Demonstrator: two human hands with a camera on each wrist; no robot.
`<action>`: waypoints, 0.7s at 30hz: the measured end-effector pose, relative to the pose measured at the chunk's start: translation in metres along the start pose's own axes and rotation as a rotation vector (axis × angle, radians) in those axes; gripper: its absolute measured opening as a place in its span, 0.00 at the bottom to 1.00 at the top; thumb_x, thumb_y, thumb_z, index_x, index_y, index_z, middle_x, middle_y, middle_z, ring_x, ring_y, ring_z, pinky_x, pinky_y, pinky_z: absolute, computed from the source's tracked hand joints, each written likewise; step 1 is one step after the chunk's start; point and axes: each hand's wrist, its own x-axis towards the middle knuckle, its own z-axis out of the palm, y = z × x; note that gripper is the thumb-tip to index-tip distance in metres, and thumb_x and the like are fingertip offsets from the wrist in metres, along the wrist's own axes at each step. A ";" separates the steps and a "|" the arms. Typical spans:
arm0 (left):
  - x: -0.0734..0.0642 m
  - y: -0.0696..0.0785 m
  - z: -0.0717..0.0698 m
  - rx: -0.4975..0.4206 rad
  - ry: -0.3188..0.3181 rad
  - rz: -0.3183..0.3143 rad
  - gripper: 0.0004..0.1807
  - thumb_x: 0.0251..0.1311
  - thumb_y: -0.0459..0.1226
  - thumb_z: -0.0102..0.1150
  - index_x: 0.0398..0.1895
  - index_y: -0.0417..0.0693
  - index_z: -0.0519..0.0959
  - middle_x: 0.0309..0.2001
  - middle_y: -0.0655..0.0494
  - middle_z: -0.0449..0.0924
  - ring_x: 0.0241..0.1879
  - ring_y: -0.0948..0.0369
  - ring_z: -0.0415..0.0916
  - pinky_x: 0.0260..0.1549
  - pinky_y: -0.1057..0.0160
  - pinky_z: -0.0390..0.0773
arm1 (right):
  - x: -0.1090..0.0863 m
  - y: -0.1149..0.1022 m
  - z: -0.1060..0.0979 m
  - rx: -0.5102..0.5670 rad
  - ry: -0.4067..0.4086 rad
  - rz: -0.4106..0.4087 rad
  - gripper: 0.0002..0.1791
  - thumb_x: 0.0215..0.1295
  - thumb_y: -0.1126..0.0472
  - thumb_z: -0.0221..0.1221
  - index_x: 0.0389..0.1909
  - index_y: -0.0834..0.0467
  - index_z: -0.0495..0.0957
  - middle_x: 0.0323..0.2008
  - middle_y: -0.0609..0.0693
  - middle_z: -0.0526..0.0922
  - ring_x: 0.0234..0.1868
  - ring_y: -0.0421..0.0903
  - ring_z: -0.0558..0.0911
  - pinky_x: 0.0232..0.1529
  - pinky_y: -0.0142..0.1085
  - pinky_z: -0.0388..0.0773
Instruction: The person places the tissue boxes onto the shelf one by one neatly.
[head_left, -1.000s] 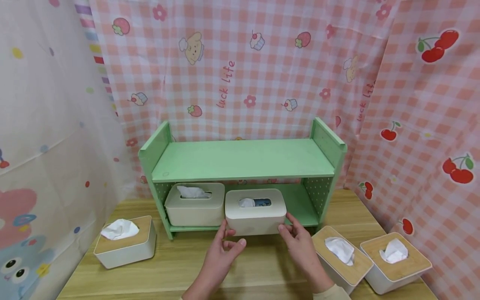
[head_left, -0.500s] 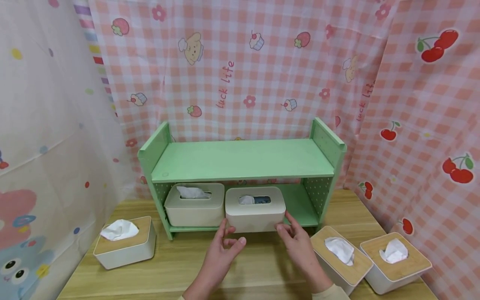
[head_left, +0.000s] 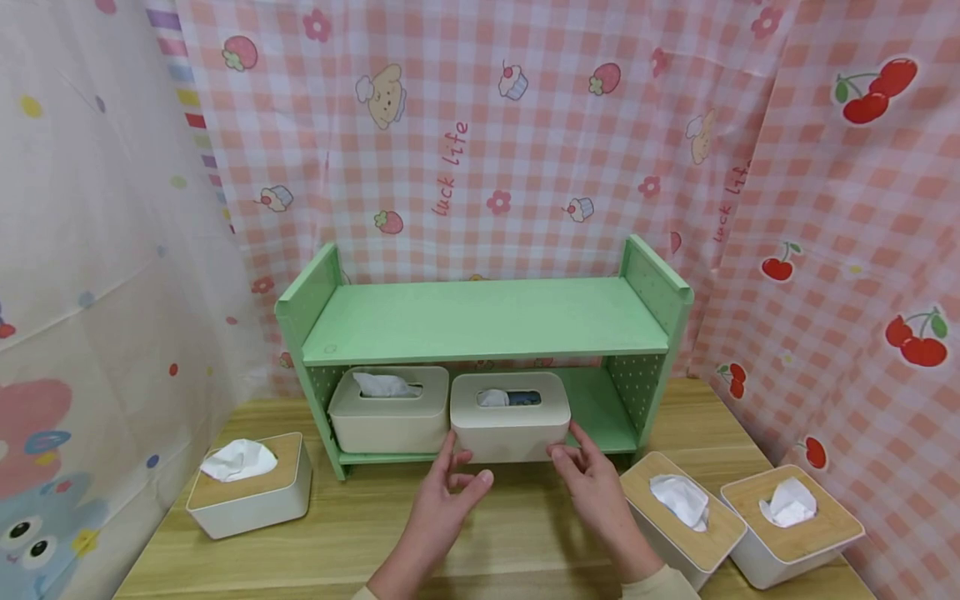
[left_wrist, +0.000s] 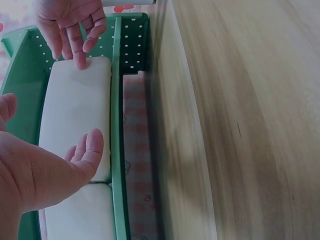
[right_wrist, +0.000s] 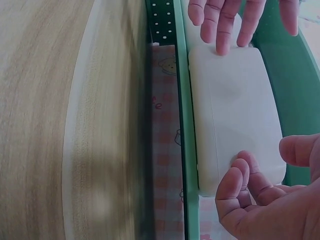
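Note:
A cream tissue box (head_left: 510,433) with an oval slot sits on the lower level of the green shelf (head_left: 480,321). It stands close beside another cream tissue box (head_left: 390,425) at the left. My left hand (head_left: 444,500) touches the box's lower left front corner with its fingertips, thumb apart. At the lower right front corner, my right hand (head_left: 597,492) has its fingertips against the box, fingers loosely bent. In the left wrist view, the left hand (left_wrist: 45,170) is beside the box front (left_wrist: 77,115); in the right wrist view, the right hand (right_wrist: 270,195) touches the box's near end.
On the wooden table (head_left: 487,558) stands a wood-topped tissue box (head_left: 251,487) at the left. Two more, a nearer tissue box (head_left: 682,517) and a farther right tissue box (head_left: 791,517), stand by my right forearm. A checked curtain (head_left: 480,167) hangs behind the shelf.
The slotted tissue box has moved slightly back, deeper onto the lower shelf level. My hands have followed a little, with their fingertips at its front corners.

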 end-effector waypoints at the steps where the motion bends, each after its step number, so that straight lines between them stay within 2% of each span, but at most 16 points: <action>1: 0.000 0.000 0.000 0.001 0.000 0.000 0.55 0.70 0.49 0.71 0.88 0.43 0.46 0.76 0.39 0.69 0.60 0.51 0.78 0.47 0.61 0.81 | 0.000 0.000 0.000 0.003 0.001 0.001 0.37 0.84 0.55 0.55 0.85 0.62 0.54 0.61 0.59 0.87 0.66 0.54 0.82 0.62 0.47 0.81; 5: 0.000 0.000 -0.001 0.003 0.001 -0.001 0.55 0.70 0.49 0.71 0.88 0.43 0.47 0.76 0.39 0.69 0.60 0.51 0.78 0.46 0.62 0.81 | 0.001 0.000 0.001 0.009 0.003 0.010 0.36 0.84 0.56 0.55 0.85 0.59 0.55 0.61 0.58 0.87 0.66 0.54 0.82 0.65 0.48 0.80; 13: 0.001 0.000 0.000 -0.007 -0.006 0.003 0.54 0.70 0.49 0.70 0.88 0.44 0.48 0.78 0.38 0.67 0.61 0.52 0.77 0.49 0.62 0.81 | 0.001 -0.001 0.001 0.022 -0.003 -0.001 0.36 0.84 0.57 0.55 0.85 0.61 0.53 0.63 0.59 0.86 0.68 0.54 0.82 0.64 0.45 0.81; 21: 0.001 0.000 0.001 -0.008 -0.004 0.010 0.53 0.70 0.48 0.71 0.88 0.43 0.49 0.79 0.38 0.67 0.62 0.52 0.76 0.50 0.64 0.81 | 0.001 0.000 0.000 0.047 -0.026 0.001 0.37 0.85 0.58 0.54 0.86 0.60 0.51 0.67 0.60 0.83 0.71 0.54 0.80 0.58 0.33 0.81</action>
